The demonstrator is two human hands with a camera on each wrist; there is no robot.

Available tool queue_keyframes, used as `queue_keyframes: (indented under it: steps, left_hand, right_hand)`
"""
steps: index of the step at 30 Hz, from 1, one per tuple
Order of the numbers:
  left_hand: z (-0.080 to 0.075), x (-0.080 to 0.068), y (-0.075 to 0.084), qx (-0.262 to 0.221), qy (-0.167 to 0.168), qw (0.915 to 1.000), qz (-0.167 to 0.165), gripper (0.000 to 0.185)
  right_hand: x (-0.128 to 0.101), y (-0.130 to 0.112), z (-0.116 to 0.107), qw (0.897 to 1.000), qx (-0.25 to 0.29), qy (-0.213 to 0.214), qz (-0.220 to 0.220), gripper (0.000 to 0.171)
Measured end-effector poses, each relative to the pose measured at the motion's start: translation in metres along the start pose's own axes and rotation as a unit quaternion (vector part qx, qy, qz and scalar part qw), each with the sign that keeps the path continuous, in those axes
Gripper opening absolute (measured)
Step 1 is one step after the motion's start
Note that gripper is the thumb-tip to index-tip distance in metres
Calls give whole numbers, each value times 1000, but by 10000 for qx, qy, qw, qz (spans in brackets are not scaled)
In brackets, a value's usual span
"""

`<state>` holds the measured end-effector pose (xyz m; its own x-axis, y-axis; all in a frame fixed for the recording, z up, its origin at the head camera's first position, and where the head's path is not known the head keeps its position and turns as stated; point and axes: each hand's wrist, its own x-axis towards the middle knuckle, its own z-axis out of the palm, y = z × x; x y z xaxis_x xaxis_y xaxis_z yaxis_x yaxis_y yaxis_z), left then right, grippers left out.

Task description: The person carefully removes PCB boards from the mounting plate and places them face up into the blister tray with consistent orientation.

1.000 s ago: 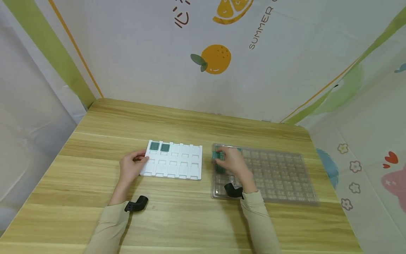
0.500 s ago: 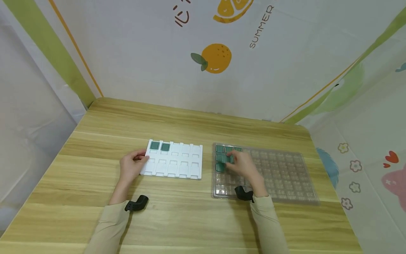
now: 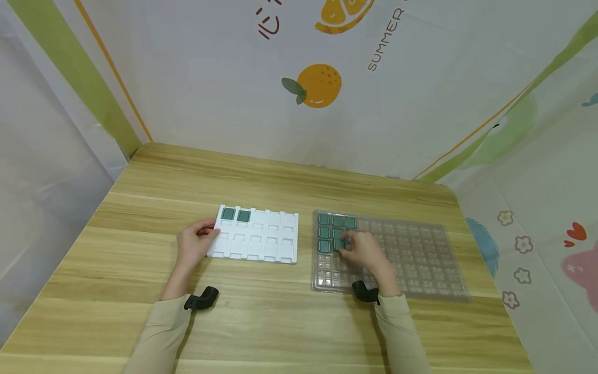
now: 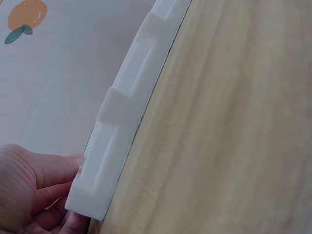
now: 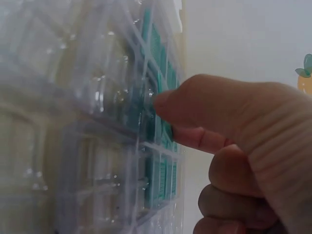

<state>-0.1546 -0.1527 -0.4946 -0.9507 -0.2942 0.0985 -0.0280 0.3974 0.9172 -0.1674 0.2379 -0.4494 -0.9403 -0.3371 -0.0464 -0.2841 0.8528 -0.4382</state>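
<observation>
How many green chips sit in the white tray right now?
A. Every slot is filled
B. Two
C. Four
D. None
B: the white tray holds two green chips, side by side in its far left corner; its other slots show bare white. The left hand grips the tray's left edge.

Light was bright, soft and even across the wooden table [image 3: 261, 322], with only faint shadows under the sleeves. The head view was sharp but bowed at its edges. In the right wrist view the clear plastic tray [image 5: 87, 122] showed glare and blur; the nearby hand was soft-focused.
</observation>
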Motion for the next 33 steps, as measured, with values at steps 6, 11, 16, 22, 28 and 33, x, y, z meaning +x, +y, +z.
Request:
queue_keyframes:
  steps: [6,11,16,22,28,33]
  left_hand:
    - [0,0,-1,-2,-4,10000,69,20]
    - [1,0,-3,10,16,9999,134,21]
    - [1,0,-2,5,10,9999,141,20]
    - [0,0,-1,16,12,9999,127,20]
    - [0,-1,0,-9,38,9999,97,20]
    - [1,0,-1,11,88,9998,159,20]
  right_hand:
    - [-2,-1,-1,9999,-83,-50,-25,26]
    - [-3,-1,0,9999,-145,-30,-1,27]
    - [-2,-1,2,9994,-322,-46,81,28]
    - [-2,-2,3,9993,-351,0,90,28]
    - [-3,-2,2,9997,-243,72,54,27]
    - [-3,-2,1,9996,-195,190,-73,26]
